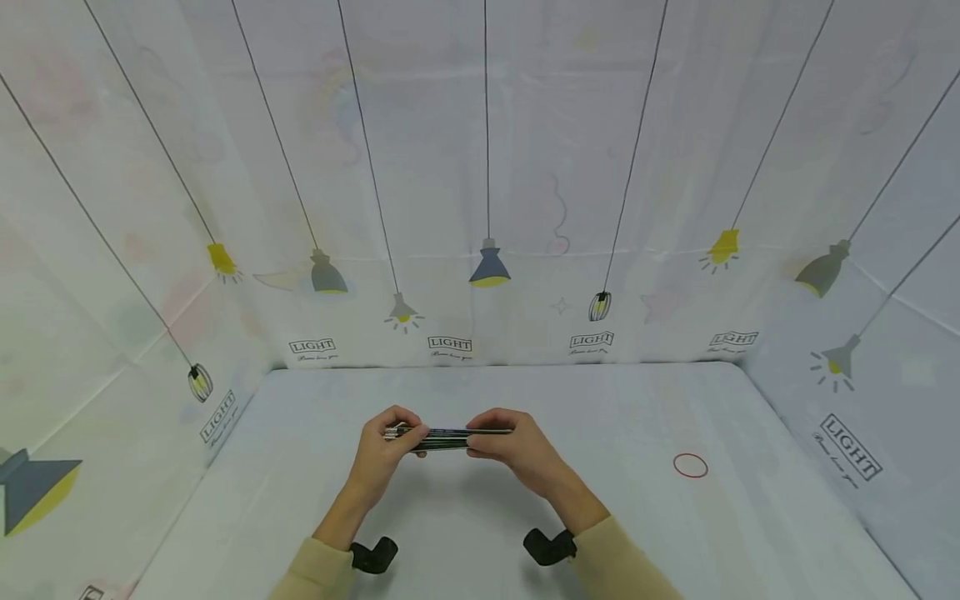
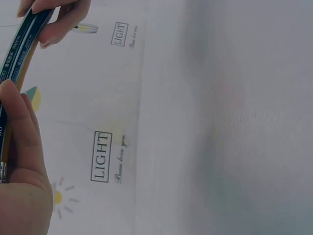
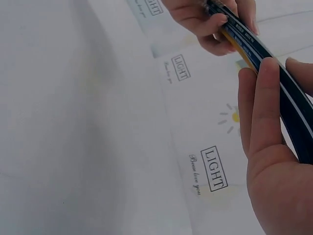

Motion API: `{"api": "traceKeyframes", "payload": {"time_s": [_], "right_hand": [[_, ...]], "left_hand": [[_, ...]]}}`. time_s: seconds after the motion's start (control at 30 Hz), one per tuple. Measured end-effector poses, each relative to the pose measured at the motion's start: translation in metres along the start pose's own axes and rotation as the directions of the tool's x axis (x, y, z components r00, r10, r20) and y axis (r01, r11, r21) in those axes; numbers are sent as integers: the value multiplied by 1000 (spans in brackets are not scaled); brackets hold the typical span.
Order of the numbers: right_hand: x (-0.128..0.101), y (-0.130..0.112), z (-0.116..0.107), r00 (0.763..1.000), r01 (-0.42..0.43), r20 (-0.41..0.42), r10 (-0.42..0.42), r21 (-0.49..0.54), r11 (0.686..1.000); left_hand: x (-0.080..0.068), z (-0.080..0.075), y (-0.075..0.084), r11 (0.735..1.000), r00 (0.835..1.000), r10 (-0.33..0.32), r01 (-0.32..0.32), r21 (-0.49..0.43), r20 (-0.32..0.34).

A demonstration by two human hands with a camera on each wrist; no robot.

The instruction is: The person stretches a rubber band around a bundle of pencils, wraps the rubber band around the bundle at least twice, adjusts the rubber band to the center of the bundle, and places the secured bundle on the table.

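Note:
A bundle of dark pencils [image 1: 447,439] lies roughly level above the white table, stretched between both hands. My left hand [image 1: 381,457] grips the left end of the bundle, thumb in front and fingers behind. The right hand [image 1: 523,450] pinches the other end between thumb and fingers. White printed lettering shows on the dark blue-green pencils [image 2: 23,46] in the left wrist view, with a yellow-orange one along their edge. Silvery tips show at the left end. In the right wrist view the pencils [image 3: 244,39] run diagonally from one hand to the other.
A thin red ring [image 1: 674,463] lies on the white table [image 1: 600,417] to the right of the hands. White curtains [image 1: 540,167] printed with hanging lamps and the word LIGHT stand behind and on both sides. Black wrist mounts [image 1: 375,555] sit by the sleeves.

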State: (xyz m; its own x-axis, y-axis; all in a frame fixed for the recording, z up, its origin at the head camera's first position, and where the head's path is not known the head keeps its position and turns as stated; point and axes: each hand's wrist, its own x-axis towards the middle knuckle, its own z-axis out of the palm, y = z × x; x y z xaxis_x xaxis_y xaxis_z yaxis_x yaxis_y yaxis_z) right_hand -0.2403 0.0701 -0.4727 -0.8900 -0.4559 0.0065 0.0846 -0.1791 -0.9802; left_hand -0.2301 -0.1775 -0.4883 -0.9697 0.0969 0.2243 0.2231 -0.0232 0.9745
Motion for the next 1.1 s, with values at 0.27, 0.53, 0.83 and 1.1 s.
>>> {"api": "traceKeyframes", "payload": {"time_s": [0.27,0.53,0.83,1.1], "right_hand": [[-5,-3,-4,998,35,-48,-35,-11,999],[-7,-5,-7,999,27,-46,-26,36,999],[-12,-5,-15,995,69,-48,-82,-223,972],[-17,-6,-11,990,82,-94,-104,-210,974]], "left_hand": [[-2,-3,1,1000,996,-25,25,2,82],[-4,0,3,1000,988,-11,12,-2,151],[-6,0,2,999,998,-37,35,25,60],[-5,8,4,998,995,-57,58,-5,83]]}}
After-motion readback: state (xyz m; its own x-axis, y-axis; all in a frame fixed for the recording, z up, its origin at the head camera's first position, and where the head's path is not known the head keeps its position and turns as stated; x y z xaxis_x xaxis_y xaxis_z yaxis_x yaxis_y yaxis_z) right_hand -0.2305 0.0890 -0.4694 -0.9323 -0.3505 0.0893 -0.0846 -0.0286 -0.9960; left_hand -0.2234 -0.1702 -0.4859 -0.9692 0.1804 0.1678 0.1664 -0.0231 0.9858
